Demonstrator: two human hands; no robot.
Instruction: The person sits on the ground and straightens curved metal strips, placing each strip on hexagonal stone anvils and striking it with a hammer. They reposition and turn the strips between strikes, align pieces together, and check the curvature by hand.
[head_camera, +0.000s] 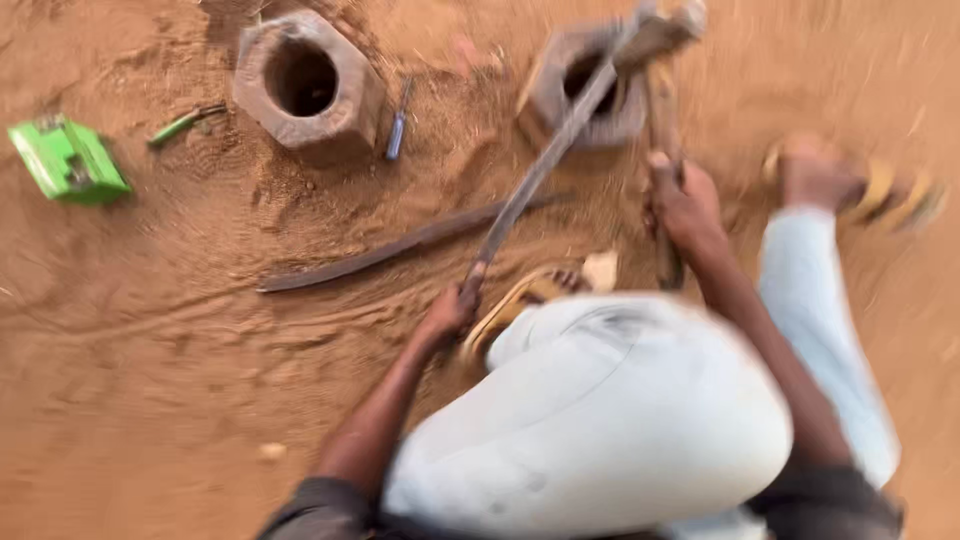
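I crouch on loose orange sand (150, 350), and my left hand (447, 312) is wrapped in a fist around the lower end of a long flat metal bar (545, 165). The bar slants up and away from me, and its far end rests across the mouth of the nearer hexagonal block (585, 90), a heavy sand-caked piece with a round hole through its middle. My right hand (683, 205) is curled shut around a second, more upright wooden-looking handle (662, 120) just to the right of that block; its top meets the bar's far end at the block's upper right edge, though blur hides how they join. A second hexagonal block (310, 80) sits well to the left of the first one. Between the two blocks a small blue-handled tool (398, 125) lies in the sand. Below the first block, toward me, a long dark curved strip (400, 245) lies flat on the ground. Far left of it sit a bright green box-like object (68, 160) and a thin green tool (182, 124).
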